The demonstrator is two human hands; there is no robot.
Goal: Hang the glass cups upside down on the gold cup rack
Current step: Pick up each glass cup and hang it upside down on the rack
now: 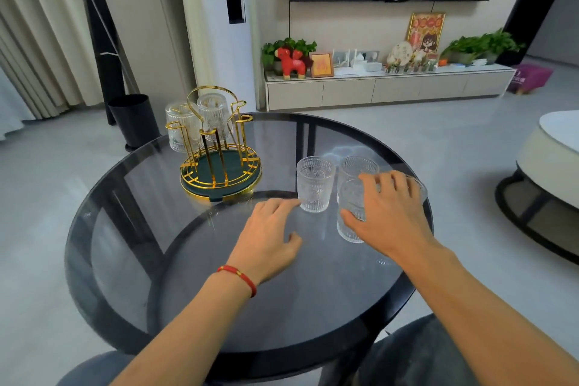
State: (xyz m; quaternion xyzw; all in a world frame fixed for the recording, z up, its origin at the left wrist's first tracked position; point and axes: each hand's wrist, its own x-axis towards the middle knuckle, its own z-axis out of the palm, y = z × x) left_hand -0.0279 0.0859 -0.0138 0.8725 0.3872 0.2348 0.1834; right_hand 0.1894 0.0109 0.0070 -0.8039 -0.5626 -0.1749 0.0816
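Nearest to us, our left hand (269,235) lies low over the round glass table (131,185), fingers spread and holding nothing, its fingertips just touching the foot of an upright glass cup (315,183). Our right hand (388,213) reaches over the group of cups on the right; its thumb presses the side of the nearest cup (351,222) and its fingers curl over the top, so we judge it is closing on that cup, though the cup still seems to stand on the table. Behind it another cup (358,168) stands upright, and a rim (419,186) past our fingers suggests a fourth, mostly hidden. Farther off, on the left side of the table, stands the gold cup rack (219,147) with its dark green base. Two cups (216,114) already hang upside down on its far pegs, while the near pegs are bare. So we judge the task partly done: two hung, at least three left on the table.
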